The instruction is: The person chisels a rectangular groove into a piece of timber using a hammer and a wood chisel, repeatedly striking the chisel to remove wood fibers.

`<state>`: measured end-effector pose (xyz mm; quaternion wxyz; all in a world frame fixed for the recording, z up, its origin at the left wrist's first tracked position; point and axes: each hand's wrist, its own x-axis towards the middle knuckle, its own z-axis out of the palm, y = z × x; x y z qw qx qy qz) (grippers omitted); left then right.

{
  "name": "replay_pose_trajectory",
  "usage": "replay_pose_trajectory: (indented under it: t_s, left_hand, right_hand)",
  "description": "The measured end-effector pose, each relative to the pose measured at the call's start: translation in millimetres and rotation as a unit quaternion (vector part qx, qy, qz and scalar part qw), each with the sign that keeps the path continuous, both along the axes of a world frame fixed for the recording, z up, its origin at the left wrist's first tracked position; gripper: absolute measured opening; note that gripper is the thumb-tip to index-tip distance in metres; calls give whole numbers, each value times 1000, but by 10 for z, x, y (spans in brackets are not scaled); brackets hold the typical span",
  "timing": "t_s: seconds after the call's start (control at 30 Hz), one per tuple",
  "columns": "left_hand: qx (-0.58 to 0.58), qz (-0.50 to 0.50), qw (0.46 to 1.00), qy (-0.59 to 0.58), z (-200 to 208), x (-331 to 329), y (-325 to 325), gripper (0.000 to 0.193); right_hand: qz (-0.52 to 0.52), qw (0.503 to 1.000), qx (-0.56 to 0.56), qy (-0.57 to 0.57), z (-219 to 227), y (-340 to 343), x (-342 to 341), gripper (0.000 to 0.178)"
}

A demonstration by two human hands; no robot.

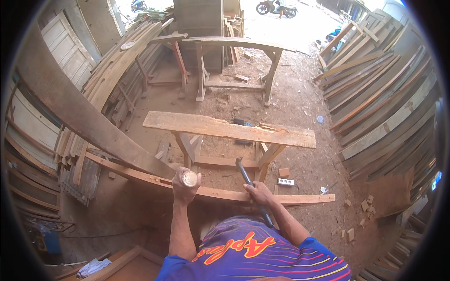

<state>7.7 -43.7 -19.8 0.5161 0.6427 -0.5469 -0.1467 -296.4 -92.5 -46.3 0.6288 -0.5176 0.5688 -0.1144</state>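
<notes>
My left hand (pixel 183 193) is closed around an upright thing with a pale, round, worn top (pixel 189 178). That top is seen from above, and whatever lies below my fist is hidden. My fist is at a long wooden beam (pixel 220 192) lying crosswise in front of me, with a dark slot to the left of the hand. My right hand (pixel 259 193) grips the shaft of a dark hammer (pixel 244 173), over the beam's right part. The hammer's head points away from me and its black handle end reaches back toward my shirt.
Beyond the beam stands a sawhorse (pixel 229 129) with a chipped top board; another sawhorse (pixel 236 43) is farther back. A white power strip (pixel 285 182) and wood offcuts (pixel 367 206) lie on the ground. Planks (pixel 382 117) lean at the right; a wide board (pixel 93 110) slants in from the left.
</notes>
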Motion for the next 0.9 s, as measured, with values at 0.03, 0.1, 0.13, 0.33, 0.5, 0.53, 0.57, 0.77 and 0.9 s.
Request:
replay_pose_trajectory:
  t_s: [0.03,0.1,0.13,0.33,0.5,0.53,0.57,0.77,0.9]
  left_hand:
    - [3,3,1000,-9,5,-2,6,35]
    - [2,6,1000,-18,7,-7,-4,35]
    - [1,3,1000,-7,3,-9,-5,35]
    - [-6,2,1000,-2,-15,-5,1,35]
    - [1,-1,1000,-7,31,-12,-5,35]
    - [-2,-3,1000,-13,29,-10,-13,35]
    - [-5,-5,1000,-20,27,-8,-14,35]
    - [-6,-11,1000,-6,48,-5,-9,35]
    - [-10,-16,1000,-6,91,-19,-12,35]
  right_hand:
    - [0,1000,-2,0,-21,-1,-3,42]
    - [3,1000,2,12,-58,-9,-15,43]
    - [3,1000,-1,13,-60,-11,-22,43]
    - [3,1000,4,1,-86,-32,-26,44]
    - [16,1000,11,19,-47,-23,-15,45]
    - [16,1000,11,19,-56,-24,-16,45]
    - [10,1000,12,11,-68,-22,-15,45]
    - [6,1000,17,1,-10,-17,8,45]
    - [8,1000,10,16,-21,-19,3,45]
